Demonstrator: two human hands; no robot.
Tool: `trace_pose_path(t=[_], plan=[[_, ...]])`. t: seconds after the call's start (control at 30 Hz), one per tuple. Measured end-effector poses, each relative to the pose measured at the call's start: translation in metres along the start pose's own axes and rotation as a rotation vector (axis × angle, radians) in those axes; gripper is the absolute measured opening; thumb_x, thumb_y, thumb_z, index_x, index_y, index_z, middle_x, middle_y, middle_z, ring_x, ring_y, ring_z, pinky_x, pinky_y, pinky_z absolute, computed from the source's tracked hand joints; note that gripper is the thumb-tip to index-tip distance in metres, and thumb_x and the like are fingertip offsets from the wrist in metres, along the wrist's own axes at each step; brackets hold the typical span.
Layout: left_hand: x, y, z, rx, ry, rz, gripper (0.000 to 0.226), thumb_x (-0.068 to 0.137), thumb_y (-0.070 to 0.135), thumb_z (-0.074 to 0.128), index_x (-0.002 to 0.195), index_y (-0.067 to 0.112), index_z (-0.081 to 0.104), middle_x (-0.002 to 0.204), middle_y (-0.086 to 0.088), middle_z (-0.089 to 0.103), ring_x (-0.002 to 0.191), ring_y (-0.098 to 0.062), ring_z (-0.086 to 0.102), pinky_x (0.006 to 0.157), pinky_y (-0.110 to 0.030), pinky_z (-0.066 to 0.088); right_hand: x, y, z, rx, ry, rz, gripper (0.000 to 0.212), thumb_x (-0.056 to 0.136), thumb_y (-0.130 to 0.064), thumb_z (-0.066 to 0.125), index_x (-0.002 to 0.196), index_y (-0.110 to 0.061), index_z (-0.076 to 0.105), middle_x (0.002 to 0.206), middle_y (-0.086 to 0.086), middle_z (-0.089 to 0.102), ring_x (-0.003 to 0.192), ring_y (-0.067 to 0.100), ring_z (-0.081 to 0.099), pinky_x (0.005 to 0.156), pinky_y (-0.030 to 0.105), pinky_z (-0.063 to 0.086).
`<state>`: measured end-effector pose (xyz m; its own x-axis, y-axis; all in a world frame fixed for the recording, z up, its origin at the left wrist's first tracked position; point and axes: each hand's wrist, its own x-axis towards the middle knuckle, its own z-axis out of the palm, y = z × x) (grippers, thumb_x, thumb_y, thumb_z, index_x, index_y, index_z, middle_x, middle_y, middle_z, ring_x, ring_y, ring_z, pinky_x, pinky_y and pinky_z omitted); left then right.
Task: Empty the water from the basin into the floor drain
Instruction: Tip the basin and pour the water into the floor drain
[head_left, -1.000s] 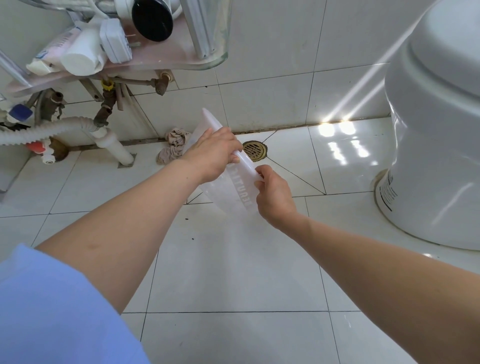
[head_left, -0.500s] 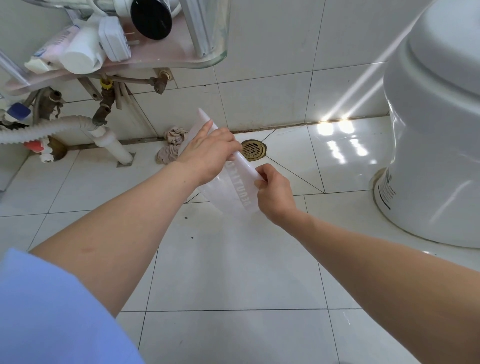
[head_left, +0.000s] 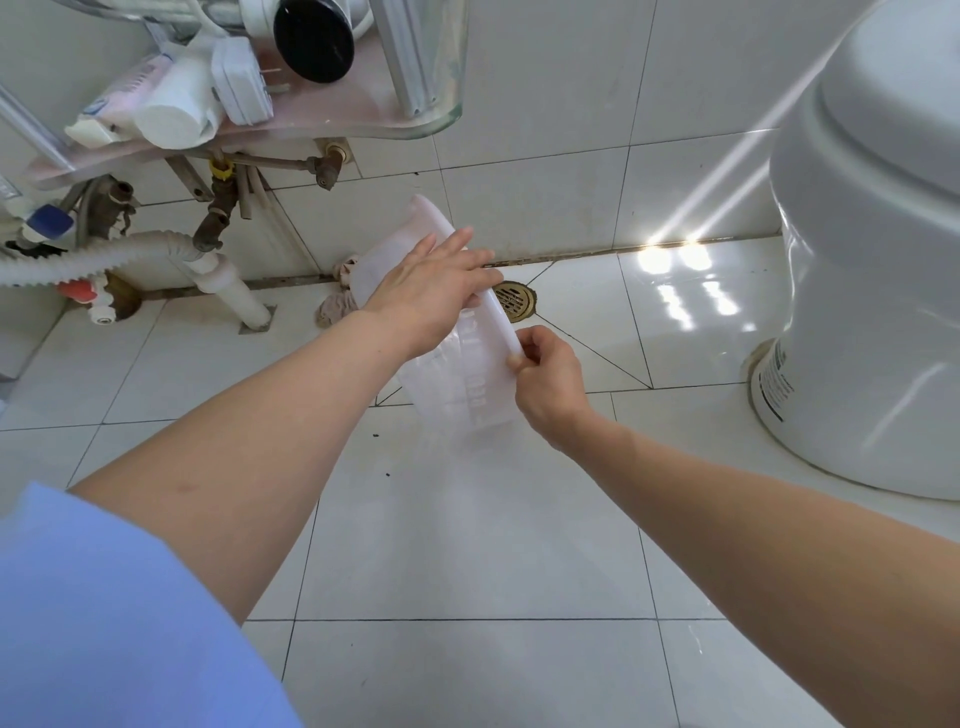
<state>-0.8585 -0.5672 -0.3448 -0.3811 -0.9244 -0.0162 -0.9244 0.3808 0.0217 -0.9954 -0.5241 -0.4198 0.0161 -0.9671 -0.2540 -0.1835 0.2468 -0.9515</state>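
A translucent white plastic basin (head_left: 467, 374) is tipped steeply on its side above the tiled floor, its rim facing the round brass floor drain (head_left: 514, 300) just beyond it. My left hand (head_left: 431, 291) lies over the upper back of the basin with fingers stretched along its rim. Lower down, my right hand (head_left: 545, 387) pinches the rim's near edge. Whether water is leaving the basin cannot be seen; its inside is hidden.
A white toilet (head_left: 872, 291) fills the right side. At upper left, a glass shelf (head_left: 332, 122) with tubes and a charger hangs over pipes and a corrugated hose (head_left: 98, 260). A crumpled rag (head_left: 337, 306) lies by the wall left of the drain.
My left hand has slid up over the basin and flattened, fingers now stretched out. The basin stays tipped toward the drain; my right hand keeps its pinch.
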Motion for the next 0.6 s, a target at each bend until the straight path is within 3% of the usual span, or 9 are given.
trace_pose_path(t=[0.2, 0.33, 0.5, 0.6], plan=[[0.01, 0.006, -0.001, -0.078, -0.039, -0.007, 0.045, 0.099, 0.007, 0.036, 0.139, 0.026, 0.043, 0.157, 0.005, 0.024, 0.148, -0.015, 0.002, 0.12, -0.032, 0.0, 0.001, 0.001, -0.003, 0.064, 0.0, 0.034, 0.017, 0.092, -0.002, 0.042, 0.091, -0.013, 0.054, 0.082, 0.001, 0.054, 0.068, 0.015, 0.046, 0.058, 0.022, 0.04], [0.014, 0.01, -0.002, -0.106, -0.051, -0.006, 0.044, 0.099, 0.007, 0.036, 0.138, 0.024, 0.044, 0.157, 0.005, 0.024, 0.148, -0.014, 0.002, 0.119, -0.029, 0.001, 0.0, 0.0, -0.002, 0.121, -0.004, 0.072, 0.016, 0.092, -0.003, 0.042, 0.094, -0.011, 0.056, 0.088, 0.006, 0.056, 0.074, 0.019, 0.049, 0.064, 0.028, 0.044], [0.011, 0.01, 0.0, -0.108, -0.014, -0.03, 0.042, 0.096, 0.001, 0.041, 0.13, 0.022, 0.052, 0.154, 0.007, 0.03, 0.148, -0.015, 0.007, 0.111, -0.032, 0.024, -0.004, -0.002, 0.001, 0.14, -0.021, 0.095, 0.019, 0.092, -0.004, 0.041, 0.099, -0.009, 0.058, 0.091, 0.007, 0.059, 0.078, 0.02, 0.053, 0.073, 0.034, 0.048], [0.01, 0.009, 0.002, -0.121, -0.04, -0.047, 0.044, 0.095, 0.0, 0.041, 0.13, 0.023, 0.052, 0.156, 0.008, 0.027, 0.148, -0.012, 0.004, 0.109, -0.033, 0.026, -0.005, -0.002, 0.002, 0.151, -0.032, 0.113, 0.017, 0.092, -0.004, 0.042, 0.097, -0.011, 0.057, 0.091, 0.007, 0.058, 0.079, 0.02, 0.052, 0.073, 0.034, 0.048]])
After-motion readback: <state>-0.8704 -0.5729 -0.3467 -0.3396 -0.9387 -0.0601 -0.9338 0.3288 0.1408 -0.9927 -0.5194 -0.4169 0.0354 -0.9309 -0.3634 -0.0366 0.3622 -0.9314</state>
